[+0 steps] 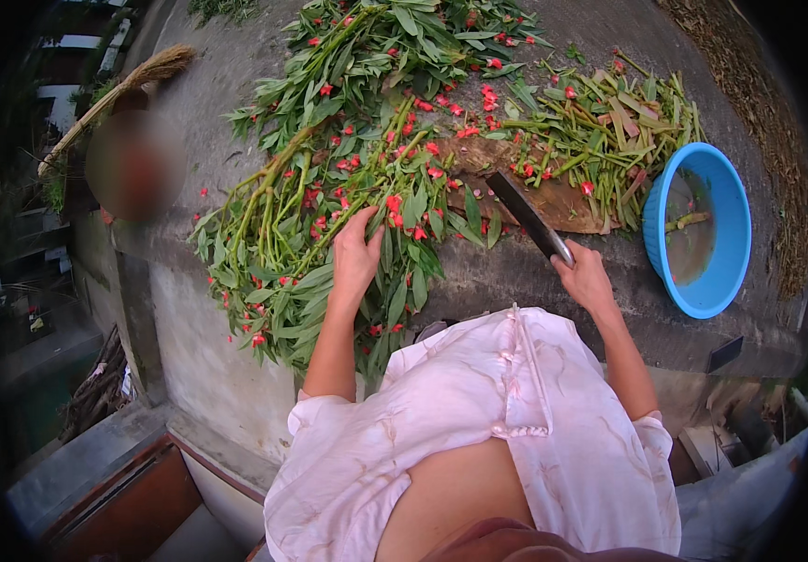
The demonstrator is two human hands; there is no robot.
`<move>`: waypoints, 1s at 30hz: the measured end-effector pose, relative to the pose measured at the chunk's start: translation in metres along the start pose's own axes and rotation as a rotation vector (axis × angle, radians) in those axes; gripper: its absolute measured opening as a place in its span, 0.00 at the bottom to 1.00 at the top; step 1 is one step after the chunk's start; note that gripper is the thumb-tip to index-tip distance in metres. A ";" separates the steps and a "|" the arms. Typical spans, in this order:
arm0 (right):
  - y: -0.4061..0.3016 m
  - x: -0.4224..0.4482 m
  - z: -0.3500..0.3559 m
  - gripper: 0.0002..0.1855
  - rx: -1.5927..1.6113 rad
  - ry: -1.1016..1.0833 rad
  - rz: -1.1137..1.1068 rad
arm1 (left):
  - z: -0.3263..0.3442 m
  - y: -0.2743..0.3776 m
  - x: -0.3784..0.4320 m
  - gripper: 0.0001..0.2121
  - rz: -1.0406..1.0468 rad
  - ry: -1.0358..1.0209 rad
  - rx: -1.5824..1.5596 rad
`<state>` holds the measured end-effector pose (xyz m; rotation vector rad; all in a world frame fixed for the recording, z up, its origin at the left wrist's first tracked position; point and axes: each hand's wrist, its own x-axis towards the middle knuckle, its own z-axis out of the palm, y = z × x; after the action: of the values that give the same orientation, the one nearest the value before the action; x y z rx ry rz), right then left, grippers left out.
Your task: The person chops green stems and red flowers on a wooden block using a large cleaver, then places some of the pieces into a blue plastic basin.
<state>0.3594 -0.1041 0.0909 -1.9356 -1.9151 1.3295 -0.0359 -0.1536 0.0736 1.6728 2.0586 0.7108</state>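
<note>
My right hand (583, 275) is closed around the handle of a cleaver (527, 211), seen nearly edge-on. Its blade points up and left, above the near side of a worn wooden board (558, 204). Over to the left, my left hand (357, 256) reaches into a heap of leafy flowering stalks (270, 183) with red blossoms. Thumb and fingers touch the leaves and stalks; whether they grip one is unclear. Cut stem pieces (607, 133) are piled on the board's right end and beyond it. Loose red petals (467, 131) lie around the board.
A blue plastic basin (746, 232) at the right holds murky water and a piece of stem. More leafy stalks (404, 42) lie at the back of the concrete slab (214, 119). A straw broom (116, 95) rests at the far left. Dry plant matter (748, 91) lines the right edge.
</note>
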 end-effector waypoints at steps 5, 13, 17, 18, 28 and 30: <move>0.000 0.003 0.000 0.11 0.010 0.007 0.009 | 0.027 -0.005 0.001 0.32 -0.109 -0.259 0.069; 0.003 0.003 -0.007 0.12 0.030 -0.020 0.084 | -0.010 -0.048 0.051 0.12 -0.090 -0.055 0.304; -0.002 0.002 -0.008 0.12 0.019 0.001 0.075 | -0.007 -0.068 0.049 0.10 -0.159 -0.135 0.296; -0.001 0.002 -0.006 0.12 0.022 0.002 0.069 | -0.010 -0.068 0.046 0.10 -0.133 -0.121 0.272; -0.002 0.000 -0.011 0.13 0.070 -0.017 0.141 | -0.082 -0.027 0.053 0.09 0.114 0.173 0.331; 0.000 -0.001 -0.012 0.14 0.078 -0.029 0.149 | -0.100 -0.009 0.059 0.09 0.093 0.140 0.415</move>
<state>0.3669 -0.0988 0.0988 -2.0669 -1.7329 1.4552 -0.1144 -0.1107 0.1483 2.0001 2.3631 0.4594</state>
